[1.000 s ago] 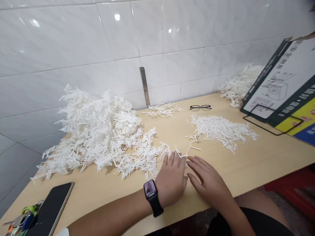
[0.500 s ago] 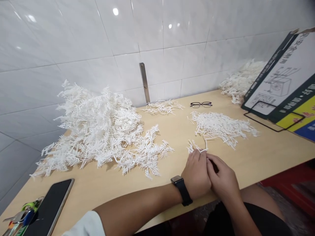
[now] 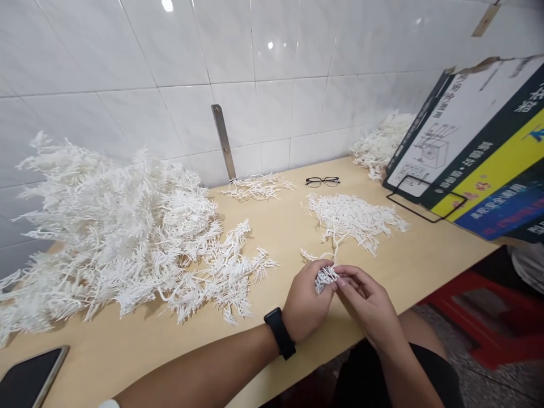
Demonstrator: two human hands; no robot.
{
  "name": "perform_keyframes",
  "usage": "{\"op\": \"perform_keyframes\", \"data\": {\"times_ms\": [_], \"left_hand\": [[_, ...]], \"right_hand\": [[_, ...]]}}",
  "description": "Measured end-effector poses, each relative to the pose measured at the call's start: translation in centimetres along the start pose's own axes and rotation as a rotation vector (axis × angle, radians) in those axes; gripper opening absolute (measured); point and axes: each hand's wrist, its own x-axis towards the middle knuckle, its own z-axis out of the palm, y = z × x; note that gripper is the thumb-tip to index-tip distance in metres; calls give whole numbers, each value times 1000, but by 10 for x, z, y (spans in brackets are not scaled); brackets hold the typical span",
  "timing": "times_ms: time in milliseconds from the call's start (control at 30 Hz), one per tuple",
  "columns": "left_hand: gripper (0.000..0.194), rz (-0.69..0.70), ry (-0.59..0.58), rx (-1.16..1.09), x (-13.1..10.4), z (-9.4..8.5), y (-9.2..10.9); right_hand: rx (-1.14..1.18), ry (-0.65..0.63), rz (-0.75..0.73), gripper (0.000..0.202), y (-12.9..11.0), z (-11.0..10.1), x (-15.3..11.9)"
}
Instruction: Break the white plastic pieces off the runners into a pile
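My left hand [image 3: 308,300], wearing a black watch on its wrist, is curled around a bunch of thin white branched plastic pieces [image 3: 326,277] near the table's front edge. The fingertips of my right hand [image 3: 368,300] are closed against the bunch's right side; whether they pinch one piece is too small to tell. Just beyond my hands, a few white strands [image 3: 335,246] stick out toward a flat pile of loose white sticks [image 3: 355,218]. To the left lies a large tangled heap of white branched pieces [image 3: 127,226], with a smaller clump [image 3: 229,275] at its right side.
A small scatter of white sticks [image 3: 259,187] and a pair of glasses [image 3: 323,181] lie near the tiled wall. At right, a printed cardboard box [image 3: 450,153] leans by a black wire stand [image 3: 429,217], with more white pieces [image 3: 378,147] behind. A phone [image 3: 32,377] is front left.
My hands have turned, so the white bunch in my left palm now shows; before, the back of the hand covered it. The view has swung to the right.
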Motion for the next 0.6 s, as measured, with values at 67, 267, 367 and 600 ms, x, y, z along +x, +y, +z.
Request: {"op": "perform_keyframes", "data": {"times_ms": [67, 267, 367, 600], "left_hand": [[32, -26, 5, -22, 0, 0, 1], [31, -7, 3, -3, -2, 2, 5], [27, -14, -4, 14, -2, 2, 8], [13, -57, -17, 33, -3, 1, 12]], "right_hand": [[53, -1, 16, 34, -1, -1, 0], [151, 18, 55, 32, -2, 1, -2], [152, 2, 69, 29, 2, -1, -3], [206, -9, 69, 27, 8, -3, -4]]}}
